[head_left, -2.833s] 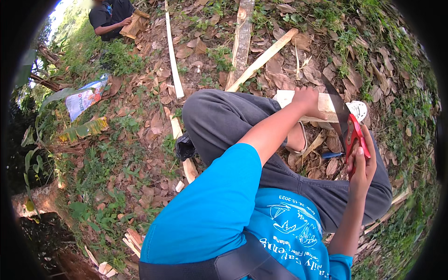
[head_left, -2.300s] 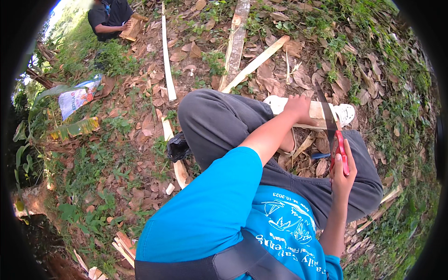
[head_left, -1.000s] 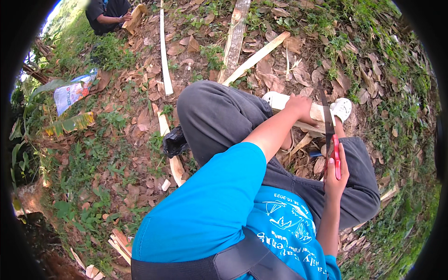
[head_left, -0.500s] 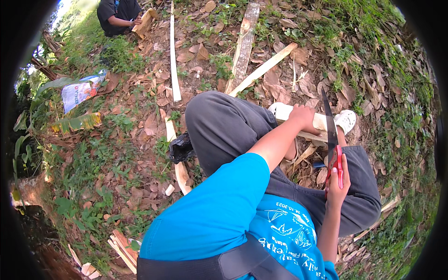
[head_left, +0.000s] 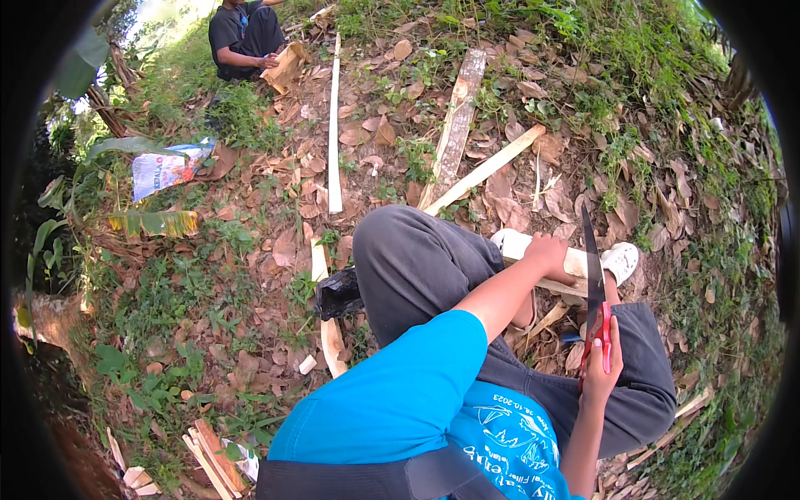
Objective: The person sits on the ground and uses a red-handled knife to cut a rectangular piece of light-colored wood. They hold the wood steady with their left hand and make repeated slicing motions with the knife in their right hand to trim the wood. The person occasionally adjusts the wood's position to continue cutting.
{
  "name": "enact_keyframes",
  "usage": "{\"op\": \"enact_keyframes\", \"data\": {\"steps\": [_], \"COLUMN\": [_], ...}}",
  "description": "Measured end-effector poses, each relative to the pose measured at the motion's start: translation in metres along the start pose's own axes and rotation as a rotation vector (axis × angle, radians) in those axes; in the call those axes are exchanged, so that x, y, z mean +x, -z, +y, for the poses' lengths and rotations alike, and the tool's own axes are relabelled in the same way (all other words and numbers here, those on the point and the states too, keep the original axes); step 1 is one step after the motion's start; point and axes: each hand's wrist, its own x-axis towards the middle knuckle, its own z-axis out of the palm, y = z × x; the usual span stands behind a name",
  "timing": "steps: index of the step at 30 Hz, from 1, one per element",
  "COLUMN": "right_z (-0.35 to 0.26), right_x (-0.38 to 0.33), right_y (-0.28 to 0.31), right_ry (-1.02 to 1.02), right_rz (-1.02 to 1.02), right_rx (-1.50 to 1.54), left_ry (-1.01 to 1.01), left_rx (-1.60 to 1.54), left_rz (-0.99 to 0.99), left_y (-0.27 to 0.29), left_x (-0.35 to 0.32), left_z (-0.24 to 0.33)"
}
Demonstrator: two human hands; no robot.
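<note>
My left hand [head_left: 547,255] presses down on a short pale board [head_left: 575,264] lying across between my feet, its fingers curled over the board. In my right hand [head_left: 600,371] is a handsaw [head_left: 593,271] with a dark blade and a red handle. The blade points away from me and crosses the right end of the board. Whether its teeth are in a cut cannot be told. White shoes [head_left: 620,262] show on both sides of the board.
Ahead lie a bark-edged plank [head_left: 460,125], a pale stick [head_left: 492,167] and a long thin strip [head_left: 335,133]. A black plastic bag [head_left: 337,293] sits by my left knee. Far left, another person [head_left: 242,42] holds a wood block [head_left: 286,68]. Dry leaves and weeds cover the ground.
The whole view has shifted, so the scene sits lower and slightly further right. Both hands keep their grip, and the saw stays at the board's right end.
</note>
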Motion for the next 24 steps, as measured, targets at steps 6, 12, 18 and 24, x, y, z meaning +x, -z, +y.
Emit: {"op": "enact_keyframes", "data": {"steps": [6, 12, 18, 24], "right_z": [-0.014, -0.011, -0.014, -0.002], "right_x": [-0.002, -0.001, -0.001, 0.005], "right_y": [-0.007, -0.009, -0.009, -0.008], "right_ry": [0.016, 0.061, 0.056, 0.131], "right_rz": [-0.014, -0.005, -0.022, 0.011], "right_rx": [0.022, 0.004, -0.034, -0.049], "left_ry": [0.003, 0.011, 0.015, 0.02], "left_rx": [0.009, 0.015, 0.017, 0.015], "left_rz": [-0.001, 0.003, -0.022, -0.029], "left_y": [0.0, 0.001, 0.004, 0.002], "left_x": [0.001, 0.0, -0.001, 0.001], "left_z": [0.0, 0.001, 0.001, 0.0]}}
